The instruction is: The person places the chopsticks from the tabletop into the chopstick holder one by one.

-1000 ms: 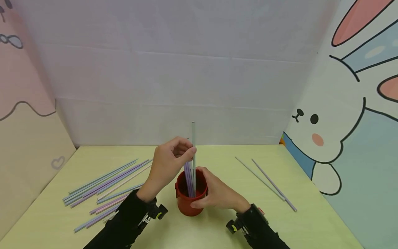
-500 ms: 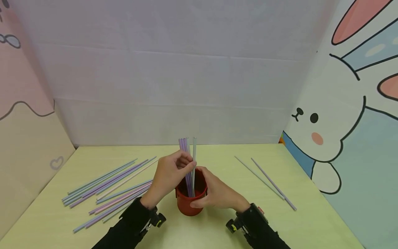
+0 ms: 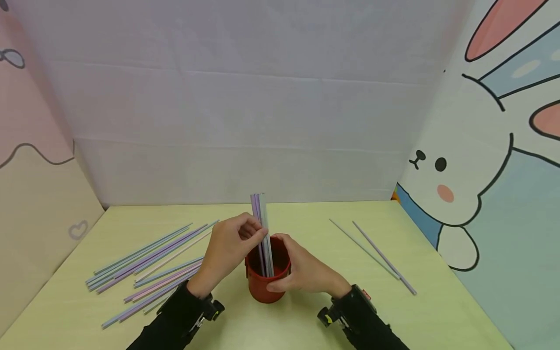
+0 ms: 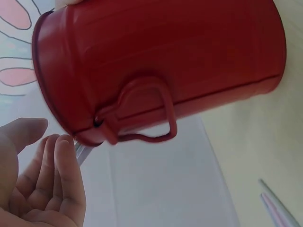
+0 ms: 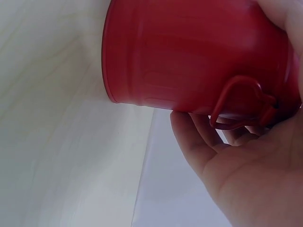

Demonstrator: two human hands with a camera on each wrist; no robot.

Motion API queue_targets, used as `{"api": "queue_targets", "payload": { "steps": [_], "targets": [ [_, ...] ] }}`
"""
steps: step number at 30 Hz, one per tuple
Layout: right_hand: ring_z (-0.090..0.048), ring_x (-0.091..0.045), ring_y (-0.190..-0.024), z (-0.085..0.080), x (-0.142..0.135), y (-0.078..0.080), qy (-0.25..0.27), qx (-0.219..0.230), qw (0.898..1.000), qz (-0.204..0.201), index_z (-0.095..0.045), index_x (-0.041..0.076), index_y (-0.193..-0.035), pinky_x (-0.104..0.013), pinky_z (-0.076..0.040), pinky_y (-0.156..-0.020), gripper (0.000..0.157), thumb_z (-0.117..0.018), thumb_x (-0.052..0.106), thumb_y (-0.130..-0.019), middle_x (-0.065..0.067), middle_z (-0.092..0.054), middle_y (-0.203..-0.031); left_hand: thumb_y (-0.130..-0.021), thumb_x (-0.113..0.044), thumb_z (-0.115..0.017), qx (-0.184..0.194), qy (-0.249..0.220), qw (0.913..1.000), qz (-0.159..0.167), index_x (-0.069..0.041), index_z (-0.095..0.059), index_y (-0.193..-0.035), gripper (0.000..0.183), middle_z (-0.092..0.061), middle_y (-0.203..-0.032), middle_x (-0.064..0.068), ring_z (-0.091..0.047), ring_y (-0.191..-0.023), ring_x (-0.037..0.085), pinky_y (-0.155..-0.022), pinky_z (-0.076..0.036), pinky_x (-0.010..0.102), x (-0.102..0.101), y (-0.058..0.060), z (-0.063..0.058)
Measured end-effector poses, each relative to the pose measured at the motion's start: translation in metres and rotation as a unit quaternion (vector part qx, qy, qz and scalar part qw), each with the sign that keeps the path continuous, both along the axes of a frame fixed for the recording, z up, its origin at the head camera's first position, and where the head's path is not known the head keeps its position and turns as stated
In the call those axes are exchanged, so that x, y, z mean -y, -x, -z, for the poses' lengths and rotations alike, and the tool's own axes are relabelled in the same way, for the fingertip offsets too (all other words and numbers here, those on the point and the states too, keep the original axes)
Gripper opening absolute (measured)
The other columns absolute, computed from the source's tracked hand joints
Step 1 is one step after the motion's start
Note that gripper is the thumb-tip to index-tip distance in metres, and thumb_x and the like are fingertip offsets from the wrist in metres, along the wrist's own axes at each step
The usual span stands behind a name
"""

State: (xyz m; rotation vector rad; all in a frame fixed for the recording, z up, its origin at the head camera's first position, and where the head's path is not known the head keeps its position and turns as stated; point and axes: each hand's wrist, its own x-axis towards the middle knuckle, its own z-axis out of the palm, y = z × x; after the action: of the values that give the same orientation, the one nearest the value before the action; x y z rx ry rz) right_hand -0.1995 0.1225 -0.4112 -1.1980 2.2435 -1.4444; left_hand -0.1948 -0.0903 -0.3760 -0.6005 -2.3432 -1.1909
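- two hands work at the red cup [image 3: 267, 293]: the left hand [image 3: 231, 248] above its rim, the right hand [image 3: 308, 271] around its side.
- right grip: thumb in front, fingers curled around the far side, holding the cup between them; the cup fills this grip and stands upright on the table [image 3: 271, 333].
- left grip: fingers bent, the thumb tip close to the fingertips. in the left wrist view a gap shows between thumb and nearest fingers, while in the head view the thumb tip overlaps the sticks, so i cannot tell whether it pinches one.
- a bundle of upright sticks [image 3: 267, 255], purple and pale, stands in the cup right at the left fingertips; the tops rise above that hand, the lower ends reach down inside, leaning slightly.
- just above the right palm, on the cup's wall, hangs a red loop handle [image 5: 232, 126]; the right fingers pass behind it.
- to the left of the left hand lie an upper group of sticks [image 3: 153, 258] and, nearer the sleeve, a lower group of sticks [image 3: 164, 280].
- well to the right of the right hand, a pale stick [image 3: 364, 249] and a purple stick [image 3: 384, 257] lie side by side.
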Motion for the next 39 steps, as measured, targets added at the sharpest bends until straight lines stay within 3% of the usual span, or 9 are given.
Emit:
{"api": "queue_targets", "payload": {
  "steps": [4, 8, 14, 18, 22, 25, 28, 31, 39],
  "targets": [
    [-0.048, -0.018, -0.117, -0.004, -0.002, -0.001, -0.012, -0.003, 1.000, -0.004, -0.025, 0.016, -0.142, -0.042, -0.046, -0.094, 0.089, -0.083, 0.027, -0.075, -0.001, -0.047, -0.131, -0.085, -0.027, -0.074, -0.012, 0.023, 0.9997, 0.000, -0.026, -0.063, -0.086, 0.011, -0.061, -0.075, -0.017, -0.056, -0.064, -0.002, -0.058, -0.052, 0.022, 0.011, -0.005, -0.003],
    [-0.044, -0.016, -0.121, -0.016, -0.019, -0.003, -0.072, -0.013, 0.997, 0.015, -0.022, 0.020, -0.146, -0.043, -0.042, -0.098, 0.093, -0.081, 0.034, -0.076, 0.004, -0.043, -0.136, -0.085, -0.027, -0.073, -0.033, 0.062, 0.9975, -0.010, -0.028, -0.062, -0.085, 0.011, -0.059, -0.075, -0.021, -0.054, -0.066, -0.003, -0.058, -0.051, 0.022, 0.024, -0.012, -0.004],
    [-0.049, -0.016, -0.115, -0.036, -0.074, -0.006, -0.149, -0.086, 0.981, 0.090, -0.038, 0.016, -0.140, -0.044, -0.045, -0.094, 0.061, -0.070, 0.023, -0.089, 0.002, -0.047, -0.132, -0.085, -0.028, -0.072, -0.064, 0.139, 0.9882, -0.014, -0.032, -0.062, -0.090, 0.013, -0.056, -0.083, -0.024, -0.054, -0.077, -0.002, -0.065, -0.051, 0.027, 0.051, -0.021, 0.004],
    [-0.057, -0.021, -0.097, -0.035, -0.116, -0.005, -0.197, -0.146, 0.957, 0.155, -0.051, 0.010, -0.128, -0.041, -0.051, -0.082, 0.042, -0.068, 0.012, -0.089, -0.005, -0.057, -0.115, -0.083, -0.032, -0.074, -0.064, 0.177, 0.9818, -0.027, -0.033, -0.062, -0.096, 0.018, -0.056, -0.091, -0.023, -0.054, -0.085, 0.001, -0.069, -0.051, 0.030, 0.072, -0.024, 0.013],
    [-0.058, -0.022, -0.085, -0.028, -0.150, -0.005, -0.264, -0.184, 0.920, 0.224, -0.059, 0.006, -0.117, -0.037, -0.051, -0.072, 0.034, -0.070, 0.007, -0.085, -0.007, -0.059, -0.101, -0.081, -0.034, -0.075, -0.052, 0.198, 0.9779, -0.045, -0.033, -0.062, -0.100, 0.023, -0.057, -0.097, -0.021, -0.053, -0.087, 0.002, -0.070, -0.050, 0.031, 0.088, -0.026, 0.022],
    [-0.056, -0.022, -0.079, -0.020, -0.170, -0.006, -0.307, -0.202, 0.892, 0.264, -0.062, 0.003, -0.110, -0.037, -0.048, -0.067, 0.031, -0.073, 0.005, -0.081, -0.008, -0.059, -0.092, -0.080, -0.035, -0.076, -0.047, 0.207, 0.9758, -0.051, -0.033, -0.063, -0.101, 0.024, -0.057, -0.101, -0.021, -0.053, -0.089, 0.003, -0.071, -0.050, 0.032, 0.097, -0.027, 0.029],
    [-0.051, -0.018, -0.072, -0.012, -0.184, -0.004, -0.339, -0.200, 0.873, 0.289, -0.064, 0.001, -0.104, -0.036, -0.046, -0.064, 0.028, -0.074, 0.005, -0.078, -0.004, -0.056, -0.082, -0.079, -0.035, -0.076, -0.048, 0.217, 0.9738, -0.051, -0.031, -0.063, -0.101, 0.025, -0.059, -0.103, -0.020, -0.055, -0.092, 0.004, -0.072, -0.051, 0.033, 0.104, -0.028, 0.034],
    [-0.046, -0.016, -0.068, -0.004, -0.193, -0.003, -0.354, -0.183, 0.867, 0.300, -0.065, 0.002, -0.099, -0.035, -0.044, -0.061, 0.023, -0.073, 0.003, -0.077, -0.002, -0.052, -0.076, -0.079, -0.033, -0.077, -0.052, 0.218, 0.9734, -0.048, -0.031, -0.063, -0.100, 0.025, -0.060, -0.103, -0.019, -0.056, -0.092, 0.005, -0.071, -0.051, 0.034, 0.107, -0.029, 0.037],
    [-0.047, -0.014, -0.064, 0.009, -0.201, 0.002, -0.360, -0.168, 0.866, 0.305, -0.067, 0.005, -0.091, -0.036, -0.046, -0.060, 0.018, -0.072, 0.001, -0.074, 0.002, -0.053, -0.070, -0.078, -0.031, -0.078, -0.062, 0.210, 0.9750, -0.037, -0.034, -0.062, -0.098, 0.026, -0.059, -0.100, -0.021, -0.055, -0.086, 0.002, -0.066, -0.050, 0.031, 0.107, -0.029, 0.039]
  ]
}}
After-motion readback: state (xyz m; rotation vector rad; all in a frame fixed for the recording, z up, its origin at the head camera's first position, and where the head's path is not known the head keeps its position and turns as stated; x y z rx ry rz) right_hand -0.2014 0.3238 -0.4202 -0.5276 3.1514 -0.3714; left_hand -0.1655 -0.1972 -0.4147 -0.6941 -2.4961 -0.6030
